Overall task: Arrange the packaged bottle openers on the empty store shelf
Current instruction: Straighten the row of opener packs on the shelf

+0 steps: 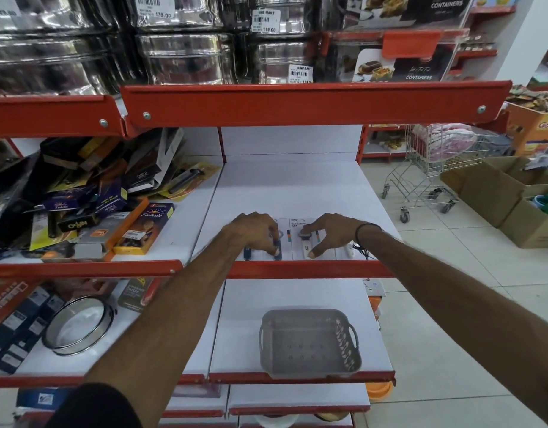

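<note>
Several packaged bottle openers lie flat in a row at the front of the white shelf (291, 186). My left hand (254, 231) rests on the packs with dark blue handles (247, 253), fingertips pressing one. My right hand (331, 231) presses a pack with a white-handled opener (306, 246), thumb at its lower end. Another white-handled pack (348, 250) lies to the right, partly hidden under my wrist. Both hands are curled over the packs, pressing down rather than lifting them.
A grey plastic basket (309, 342) stands on the shelf below. The left bay holds a jumbled heap of boxed goods (90, 199). Steel containers fill the shelf above. A shopping trolley (430, 168) and cardboard boxes (495, 189) stand on the tiled floor to the right.
</note>
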A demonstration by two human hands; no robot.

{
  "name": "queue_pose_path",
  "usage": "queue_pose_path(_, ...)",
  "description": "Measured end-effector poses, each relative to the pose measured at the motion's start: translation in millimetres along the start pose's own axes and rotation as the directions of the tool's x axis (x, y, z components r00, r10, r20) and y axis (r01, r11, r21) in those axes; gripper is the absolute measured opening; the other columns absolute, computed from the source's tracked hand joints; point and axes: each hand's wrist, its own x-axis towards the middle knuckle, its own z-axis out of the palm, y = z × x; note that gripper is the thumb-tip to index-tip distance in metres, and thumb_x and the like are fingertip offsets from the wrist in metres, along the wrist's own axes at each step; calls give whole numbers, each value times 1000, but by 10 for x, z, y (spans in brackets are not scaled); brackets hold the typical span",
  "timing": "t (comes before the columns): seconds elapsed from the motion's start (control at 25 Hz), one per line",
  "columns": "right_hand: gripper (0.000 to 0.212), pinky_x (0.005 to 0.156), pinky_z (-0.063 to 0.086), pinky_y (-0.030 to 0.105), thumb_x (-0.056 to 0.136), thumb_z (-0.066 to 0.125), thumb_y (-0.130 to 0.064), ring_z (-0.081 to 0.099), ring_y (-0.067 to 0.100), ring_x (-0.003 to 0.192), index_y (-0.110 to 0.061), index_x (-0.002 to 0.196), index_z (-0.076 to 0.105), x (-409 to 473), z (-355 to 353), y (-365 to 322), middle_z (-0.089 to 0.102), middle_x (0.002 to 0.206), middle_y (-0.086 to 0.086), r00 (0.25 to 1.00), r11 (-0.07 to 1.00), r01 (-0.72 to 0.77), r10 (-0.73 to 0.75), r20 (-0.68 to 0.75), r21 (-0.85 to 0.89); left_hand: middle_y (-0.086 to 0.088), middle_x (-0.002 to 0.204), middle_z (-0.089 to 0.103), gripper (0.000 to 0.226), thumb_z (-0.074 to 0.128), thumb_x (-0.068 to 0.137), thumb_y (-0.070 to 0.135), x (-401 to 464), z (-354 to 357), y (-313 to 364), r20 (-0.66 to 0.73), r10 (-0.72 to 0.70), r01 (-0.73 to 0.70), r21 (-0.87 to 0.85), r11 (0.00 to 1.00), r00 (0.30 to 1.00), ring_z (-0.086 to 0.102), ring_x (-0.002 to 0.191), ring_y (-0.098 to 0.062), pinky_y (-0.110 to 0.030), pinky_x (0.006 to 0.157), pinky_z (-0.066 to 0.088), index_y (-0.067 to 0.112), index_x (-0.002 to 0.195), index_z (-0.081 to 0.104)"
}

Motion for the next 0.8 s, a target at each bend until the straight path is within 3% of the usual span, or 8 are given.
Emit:
queue_pose_path(0.28,73,119,26,44,77,78,-46,36,25,142,-28,142,50,29,-5,-23,39,156,-2,1000,1000,0,1,24,-15,1,130,63,53,80,68,47,42,34,6,7,-25,25,13,1000,1000,60,102,-22,-37,87,51,29,116,69)
queue_pose_path(0.44,73,119,25,44,77,77,-47,36,23,143,-29,142,49,42,-36,-13,39,156,-2,999,1000,-5,6,39,-28,2,135,61,51,79,72,46,41,21,14,16,-17,16,33,999,1000,55,98,-19,-36,86,50,28,118,69)
queue_pose_path(0.56,76,119,24,45,73,78,-54,36,22,143,-32,140,51,41,-23,-3,40,155,-5,999,1000,-13,14,33,-22,3,137,59,47,74,76,50,53,28,23,17,-19,19,11,1000,1000,59,106,-22,-33,82,46,28,117,69)
queue_pose_path(0.8,77,118,25,46,68,81,-55,37,23,141,-33,137,55,57,12,21,43,153,-5,1000,999,-16,15,-21,-35,3,137,58,50,81,70,51,45,19,57,26,-8,8,-12,1000,1000,62,108,-24,-35,87,49,25,111,69)
